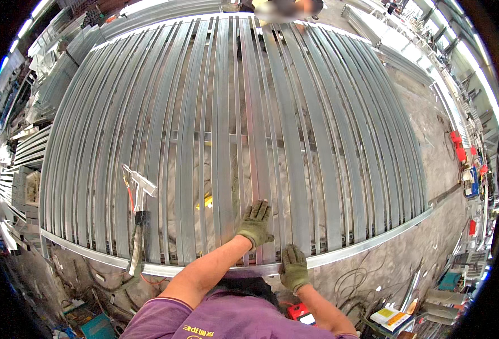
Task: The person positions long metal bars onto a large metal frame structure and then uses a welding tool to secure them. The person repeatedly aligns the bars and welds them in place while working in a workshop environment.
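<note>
A wide rack of long grey metal slats (221,169) spreads out before me, joined along the near side by a metal rail (345,253). My left hand (255,224), in an olive work glove, rests on a slat right of the middle with its fingers stretched out. Closer to me and further right, my right hand (293,266), gloved alike, lies over the near rail with its fingers reaching onto the slat ends. Neither hand shows a loose object in it. To the left, a silver gun-shaped tool (141,185) with a dark grip and hose lies across the slats.
Beneath the slats a yellow item (205,201) shows on the floor. Another person (283,8) is at the far edge. Cables (354,277) coil on the floor at right. A red device (300,312) sits near my right forearm, and a white-and-yellow box (390,318) stands lower right.
</note>
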The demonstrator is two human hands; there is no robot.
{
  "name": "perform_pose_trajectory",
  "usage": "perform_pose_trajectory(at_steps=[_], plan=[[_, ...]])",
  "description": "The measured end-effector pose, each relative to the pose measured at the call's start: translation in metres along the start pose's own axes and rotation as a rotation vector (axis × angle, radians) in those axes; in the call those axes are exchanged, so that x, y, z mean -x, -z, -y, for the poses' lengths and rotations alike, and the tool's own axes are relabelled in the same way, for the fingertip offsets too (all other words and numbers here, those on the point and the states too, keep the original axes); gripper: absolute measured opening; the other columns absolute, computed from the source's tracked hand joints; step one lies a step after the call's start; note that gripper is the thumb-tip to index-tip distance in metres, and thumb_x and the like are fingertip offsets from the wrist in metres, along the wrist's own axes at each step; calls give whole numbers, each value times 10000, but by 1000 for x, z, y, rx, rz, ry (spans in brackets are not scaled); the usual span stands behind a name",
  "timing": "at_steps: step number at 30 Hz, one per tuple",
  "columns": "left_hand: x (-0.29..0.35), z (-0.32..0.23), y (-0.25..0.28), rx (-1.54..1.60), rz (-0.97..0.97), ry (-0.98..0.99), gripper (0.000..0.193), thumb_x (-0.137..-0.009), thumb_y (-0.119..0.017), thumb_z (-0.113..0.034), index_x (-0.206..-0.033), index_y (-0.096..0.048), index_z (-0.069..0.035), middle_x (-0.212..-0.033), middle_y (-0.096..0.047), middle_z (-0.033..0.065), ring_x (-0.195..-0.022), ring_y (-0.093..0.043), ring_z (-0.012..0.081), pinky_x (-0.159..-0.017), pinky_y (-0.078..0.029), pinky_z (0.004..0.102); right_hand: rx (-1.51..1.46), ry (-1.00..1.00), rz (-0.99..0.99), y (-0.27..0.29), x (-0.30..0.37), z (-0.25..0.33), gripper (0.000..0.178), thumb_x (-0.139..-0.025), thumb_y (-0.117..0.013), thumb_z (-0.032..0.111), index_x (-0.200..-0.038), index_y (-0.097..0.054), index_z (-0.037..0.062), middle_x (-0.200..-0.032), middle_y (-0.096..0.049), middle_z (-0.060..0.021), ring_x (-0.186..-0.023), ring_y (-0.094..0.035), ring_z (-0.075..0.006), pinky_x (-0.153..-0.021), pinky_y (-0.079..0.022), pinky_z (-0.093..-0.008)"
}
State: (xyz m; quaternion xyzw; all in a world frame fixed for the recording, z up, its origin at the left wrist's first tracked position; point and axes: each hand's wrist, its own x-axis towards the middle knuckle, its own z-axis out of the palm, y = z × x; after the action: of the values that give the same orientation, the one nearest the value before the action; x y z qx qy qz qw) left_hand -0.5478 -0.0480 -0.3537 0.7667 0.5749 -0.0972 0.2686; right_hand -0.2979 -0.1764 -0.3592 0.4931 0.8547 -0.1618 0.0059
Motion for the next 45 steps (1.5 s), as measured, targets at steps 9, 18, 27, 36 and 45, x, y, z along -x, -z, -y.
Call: perform_pose_trajectory(at_steps=[9, 18, 27, 36, 45], plan=[[0, 1, 5, -8, 25, -6, 1262, -844, -657, -748, -1679, -50, -21, -1764, 6, 183, -1634, 10, 343, -1314, -26, 505, -34, -4, -33, -9, 3, 0, 720, -849, -664, 243, -1511, -500, 13, -1563, -457, -248, -1492, -365, -451, -1238, -253, -588], [-1, 4, 11, 1, 38, -36, 1266, -845, -669, -729, -1676, -39, -11, -1762, -1, 191, -1632, 17, 353, -1313, -46, 506, -26, -24, -24, -6, 3, 4, 754, -795, -682, 230, -1493, -512, 4, -1590, -434, -241, -1517, -340, -436, -1259, -213, -586], [-3, 4, 9, 3, 24, -25, 1272, -834, -689, -730, -1679, -53, -23, -1766, -11, 180, -1637, 2, 331, -1312, -75, 496, -12, -33, -5, -9, 4, 6, 763, -777, -693, 219, -1493, -520, 19, -1602, -414, -240, -1516, -328, -446, -1253, -228, -587], [-3, -1, 28, -28, 100, -16, 1275, -836, -679, -743, -1684, -38, -39, -1769, 27, 163, -1636, 23, 333, -1308, -84, 516, -48, -27, -18, -16, 5, 1, 745, -812, -669, 222, -1508, -500, 19, -1618, -387, -249, -1511, -327, -454, -1249, -225, -600], [-7, 2, 18, -11, 76, -26, 1301, -812, -705, -733, -1680, -41, -28, -1764, 29, 183, -1633, 38, 350, -1307, -82, 531, -57, -11, -57, -9, 4, 3, 736, -800, -669, 204, -1493, -514, 14, -1599, -412, -246, -1512, -334, -452, -1242, -242, -605]])
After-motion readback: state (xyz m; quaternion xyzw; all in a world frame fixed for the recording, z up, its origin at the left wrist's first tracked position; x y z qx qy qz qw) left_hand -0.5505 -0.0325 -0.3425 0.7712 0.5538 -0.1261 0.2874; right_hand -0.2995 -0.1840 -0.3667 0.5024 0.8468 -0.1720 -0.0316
